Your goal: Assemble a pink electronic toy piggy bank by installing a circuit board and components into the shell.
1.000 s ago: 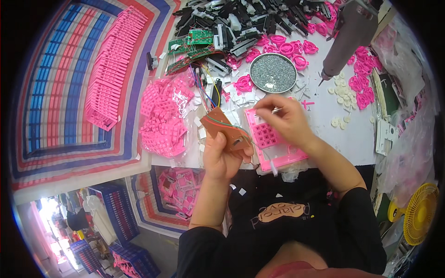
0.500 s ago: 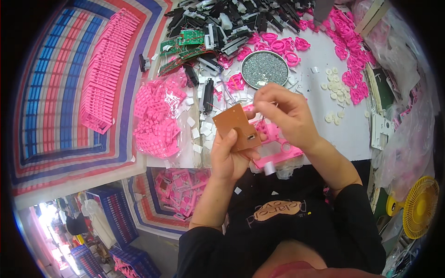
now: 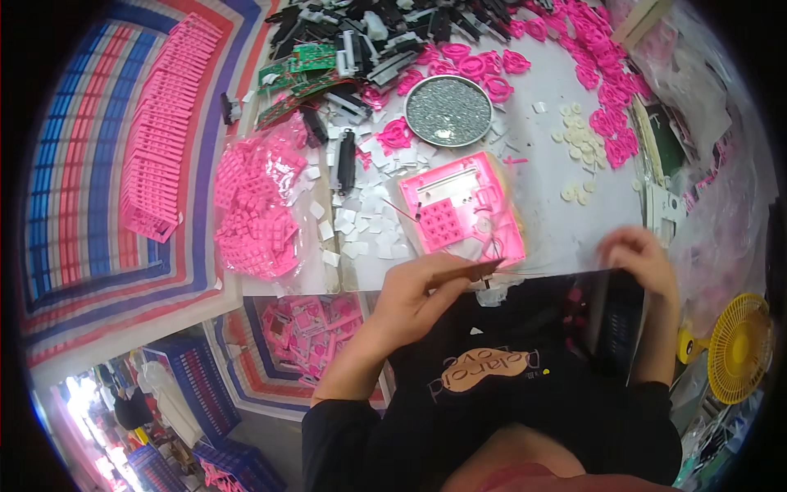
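The left hand [image 3: 420,299] has its thumb and fingers clamped on a thin, flat brown circuit board [image 3: 467,271], tilted nearly edge-on over the near edge of the white desk [image 3: 566,217]. The right hand [image 3: 642,256] is well apart from it, fingers curled; whether they pinch anything I cannot tell. Just beyond the board lies an open pink plastic casing [image 3: 513,244] with a pink square-grid keypad [image 3: 441,225] inside. A loosened grip could let the board slip off the desk's edge, a low swing could knock the keypad askew, and a brushing sleeve could sweep small white squares [image 3: 379,223] into the casing
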Available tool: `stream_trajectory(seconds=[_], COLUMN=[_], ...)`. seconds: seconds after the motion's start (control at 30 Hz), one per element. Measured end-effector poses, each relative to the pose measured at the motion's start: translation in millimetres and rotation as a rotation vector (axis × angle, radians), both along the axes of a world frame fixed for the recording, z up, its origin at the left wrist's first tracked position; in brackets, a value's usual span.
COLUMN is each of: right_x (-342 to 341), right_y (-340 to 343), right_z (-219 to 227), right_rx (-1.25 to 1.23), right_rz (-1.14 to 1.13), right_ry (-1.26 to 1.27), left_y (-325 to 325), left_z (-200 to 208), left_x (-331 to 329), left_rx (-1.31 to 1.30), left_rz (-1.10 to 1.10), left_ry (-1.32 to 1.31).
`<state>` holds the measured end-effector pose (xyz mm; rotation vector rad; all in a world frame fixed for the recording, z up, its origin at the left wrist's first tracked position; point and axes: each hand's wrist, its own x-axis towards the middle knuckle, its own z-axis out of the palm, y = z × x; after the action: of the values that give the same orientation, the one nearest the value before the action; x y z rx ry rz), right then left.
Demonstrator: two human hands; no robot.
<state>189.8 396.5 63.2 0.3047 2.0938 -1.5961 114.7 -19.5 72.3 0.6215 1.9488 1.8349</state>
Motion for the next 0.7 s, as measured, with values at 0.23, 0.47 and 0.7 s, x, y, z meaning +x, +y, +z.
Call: stream_trajectory(seconds=[0.23,0.47,0.7], right_x=[-65,-100,-41], right_y=[-103,-147,-113], right_z=[71,46,55], right_rx=[0.275,-0.201,-0.183], right_rz=[0.81,0.783,0.426], right_ry=[0.723,0.738,0.304], left_y=[15,8,-27], left_z=[18,18,31], left_x=[-8,0,-17], left_rx=[-0.099,-0.155,-0.185], left_rz=[-0.265,-0.187,-0.143], left_ry=[0.322,0.239,0.184])
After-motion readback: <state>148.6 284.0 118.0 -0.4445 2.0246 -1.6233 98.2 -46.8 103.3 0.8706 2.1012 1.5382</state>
